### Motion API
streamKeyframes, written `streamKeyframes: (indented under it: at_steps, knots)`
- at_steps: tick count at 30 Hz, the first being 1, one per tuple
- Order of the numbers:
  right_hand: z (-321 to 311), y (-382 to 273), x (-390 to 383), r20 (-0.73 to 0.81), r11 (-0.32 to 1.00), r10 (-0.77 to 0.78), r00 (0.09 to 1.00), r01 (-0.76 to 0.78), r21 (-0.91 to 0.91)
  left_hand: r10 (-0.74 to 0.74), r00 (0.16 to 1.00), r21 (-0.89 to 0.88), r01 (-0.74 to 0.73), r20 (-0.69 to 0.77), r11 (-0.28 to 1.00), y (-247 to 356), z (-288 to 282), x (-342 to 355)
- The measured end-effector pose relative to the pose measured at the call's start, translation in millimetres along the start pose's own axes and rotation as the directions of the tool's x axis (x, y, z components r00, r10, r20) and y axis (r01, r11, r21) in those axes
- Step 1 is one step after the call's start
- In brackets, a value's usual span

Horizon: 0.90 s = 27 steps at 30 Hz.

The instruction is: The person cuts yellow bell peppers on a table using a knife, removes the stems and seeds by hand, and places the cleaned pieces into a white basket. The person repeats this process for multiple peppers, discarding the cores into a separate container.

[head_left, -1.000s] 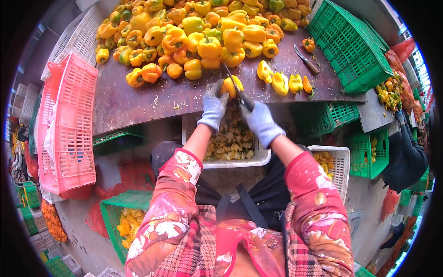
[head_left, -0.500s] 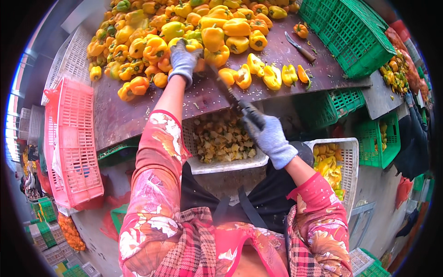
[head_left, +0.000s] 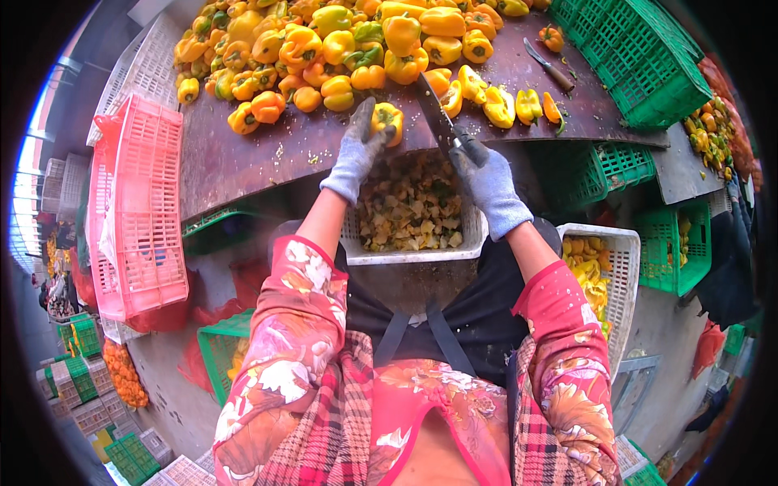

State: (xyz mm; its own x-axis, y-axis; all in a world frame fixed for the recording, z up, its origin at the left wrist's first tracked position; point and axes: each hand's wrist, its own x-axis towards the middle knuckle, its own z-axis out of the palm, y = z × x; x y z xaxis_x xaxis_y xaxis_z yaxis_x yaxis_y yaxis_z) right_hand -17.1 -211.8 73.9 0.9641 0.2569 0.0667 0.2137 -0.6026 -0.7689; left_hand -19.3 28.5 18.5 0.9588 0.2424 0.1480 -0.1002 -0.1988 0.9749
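Gloved in grey, my left hand (head_left: pixel 356 158) grips a yellow-orange bell pepper (head_left: pixel 387 120) just above the table's near edge. My right hand (head_left: pixel 492 185), in a matching glove, is closed round the handle of a knife (head_left: pixel 436 115). Its dark, broad blade points away from me and a little left, to the right of the held pepper and apart from it. Beyond both hands lies a large pile of yellow and orange peppers (head_left: pixel 300 49). Cut pepper pieces (head_left: pixel 498 107) lie in a row right of the blade.
Below the table edge (head_left: pixel 243 174) stands a white crate (head_left: pixel 409 256) of pepper scraps. Another white crate (head_left: pixel 622 275) at my right holds yellow peppers. A second knife (head_left: pixel 551 66) lies near a green crate (head_left: pixel 636 61). Pink crates (head_left: pixel 138 211) stand at the left.
My left hand has come back from the pile toward the table edge with a pepper. My right hand has moved up and closer to it, and the knife blade now points more directly away.
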Motion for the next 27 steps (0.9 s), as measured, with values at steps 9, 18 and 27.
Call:
streamKeyframes:
  at_steps: [9,18,27]
  knots:
    - [-9.4,-33.0,-33.5,0.129,0.976,-0.029,0.991,0.0,0.218,-0.09,0.941,-0.027,0.086,-0.326,0.996,-27.3,-0.4,5.0]
    - [-29.5,-73.7,2.7,0.399,0.982,-0.008,0.917,-0.07,0.178,0.03,0.951,0.163,0.022,-0.308,0.986,-29.3,5.4,1.2]
    - [-19.9,-112.0,55.8,0.559,0.992,0.071,0.826,-0.117,0.045,-0.066,0.933,0.077,0.099,-0.354,0.992,-18.2,8.1,-1.0]
